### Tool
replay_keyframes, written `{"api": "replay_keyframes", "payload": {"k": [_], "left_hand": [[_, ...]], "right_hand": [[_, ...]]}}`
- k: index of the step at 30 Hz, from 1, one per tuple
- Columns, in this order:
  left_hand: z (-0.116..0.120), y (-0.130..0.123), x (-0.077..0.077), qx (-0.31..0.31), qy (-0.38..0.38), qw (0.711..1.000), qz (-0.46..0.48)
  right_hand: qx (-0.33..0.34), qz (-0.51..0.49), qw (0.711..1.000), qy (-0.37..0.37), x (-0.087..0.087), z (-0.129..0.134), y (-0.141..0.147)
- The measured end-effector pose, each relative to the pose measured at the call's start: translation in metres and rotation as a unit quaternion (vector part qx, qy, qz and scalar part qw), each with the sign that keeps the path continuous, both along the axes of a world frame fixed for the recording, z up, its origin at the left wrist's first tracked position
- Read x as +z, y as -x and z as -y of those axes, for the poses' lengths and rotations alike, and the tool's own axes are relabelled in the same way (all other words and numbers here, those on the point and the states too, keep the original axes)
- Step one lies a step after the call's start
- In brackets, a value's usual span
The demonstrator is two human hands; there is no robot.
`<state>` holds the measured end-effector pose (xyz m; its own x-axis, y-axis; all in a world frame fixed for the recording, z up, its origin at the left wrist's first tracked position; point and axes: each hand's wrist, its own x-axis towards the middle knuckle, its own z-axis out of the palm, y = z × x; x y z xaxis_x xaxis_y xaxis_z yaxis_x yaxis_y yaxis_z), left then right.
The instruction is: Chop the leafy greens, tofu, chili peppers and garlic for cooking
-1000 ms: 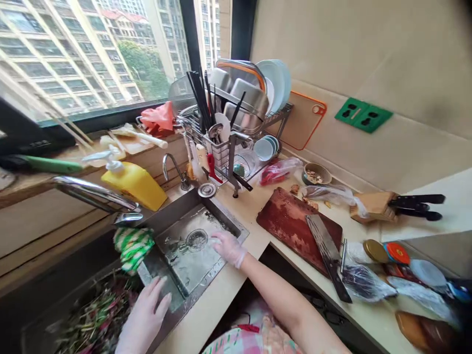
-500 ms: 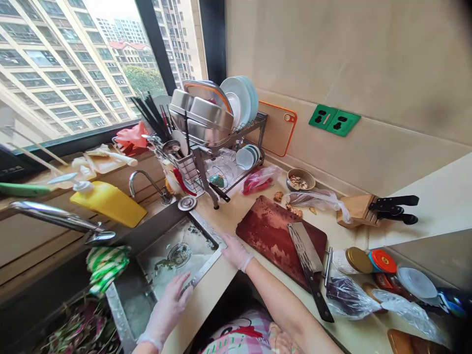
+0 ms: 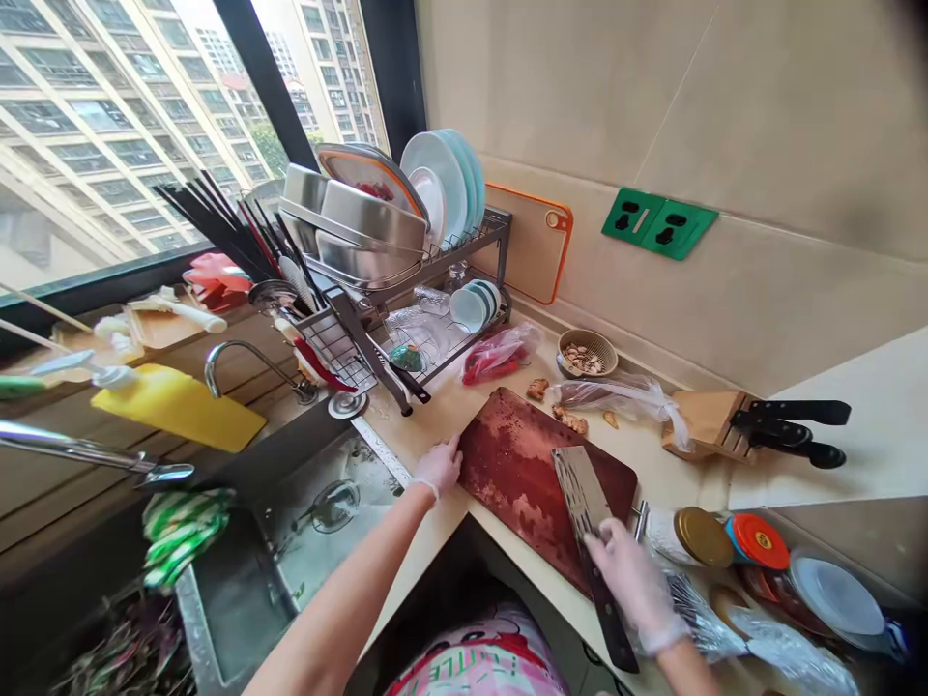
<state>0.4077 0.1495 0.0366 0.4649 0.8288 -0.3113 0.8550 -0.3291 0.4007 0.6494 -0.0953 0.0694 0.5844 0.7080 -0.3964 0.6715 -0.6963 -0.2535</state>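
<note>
A dark red-brown cutting board (image 3: 507, 474) lies on the counter, worn pale in patches. My left hand (image 3: 439, 466), in a thin clear glove, is closed at the board's left corner; its thumb is hard to make out. Across the right part of the board lies a cleaver (image 3: 580, 488) with a wet blade, its black handle sticking out past the front edge. My right hand (image 3: 632, 575), gloved too, has its fingers over the cleaver where blade meets handle.
To the left is a sink (image 3: 362, 435) with leafy greens (image 3: 123, 638) in its near basin. Behind stand a dish rack (image 3: 500, 232), bagged red peppers (image 3: 497, 360) and a small basket (image 3: 609, 362). A knife block (image 3: 700, 420) and jars (image 3: 703, 536) stand right.
My left hand has moved from the sink edge across to the board's corner. My right hand has left the sink edge and reached right onto the cleaver. The view has shifted slightly.
</note>
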Motion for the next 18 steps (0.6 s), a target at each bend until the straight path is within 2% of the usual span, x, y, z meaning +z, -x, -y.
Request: {"api": "replay_keyframes", "payload": {"k": [2, 5, 8, 10, 12, 14, 16, 18], "left_hand": [[0.000, -0.006, 0.001, 0.012, -0.015, 1.000, -0.021], [0.004, -0.009, 0.006, 0.020, -0.038, 0.998, -0.052], [0.013, -0.004, 0.008, 0.026, -0.059, 0.995, -0.075], [0.024, 0.007, 0.006, 0.031, -0.064, 0.994, -0.084], [0.037, 0.020, 0.003, 0.034, -0.057, 0.995, -0.078], [0.051, 0.034, -0.001, 0.036, -0.046, 0.997, -0.054], [0.063, 0.047, -0.004, 0.042, -0.039, 0.998, -0.014], [0.073, 0.058, -0.006, 0.052, -0.042, 0.997, 0.034]], "right_hand": [[0.020, 0.045, 0.998, 0.050, -0.009, 0.020, 0.024], [0.045, 0.097, 0.991, 0.074, -0.019, 0.028, 0.050], [0.068, 0.099, 0.989, 0.089, -0.025, 0.029, 0.053], [0.062, 0.069, 0.993, 0.071, -0.029, 0.034, 0.050], [0.025, 0.007, 1.000, 0.001, -0.032, 0.043, 0.049], [-0.047, -0.084, 0.990, -0.101, -0.034, 0.052, 0.051], [-0.133, -0.180, 0.957, -0.186, -0.033, 0.061, 0.055], [-0.223, -0.259, 0.910, -0.234, -0.031, 0.072, 0.058]]}}
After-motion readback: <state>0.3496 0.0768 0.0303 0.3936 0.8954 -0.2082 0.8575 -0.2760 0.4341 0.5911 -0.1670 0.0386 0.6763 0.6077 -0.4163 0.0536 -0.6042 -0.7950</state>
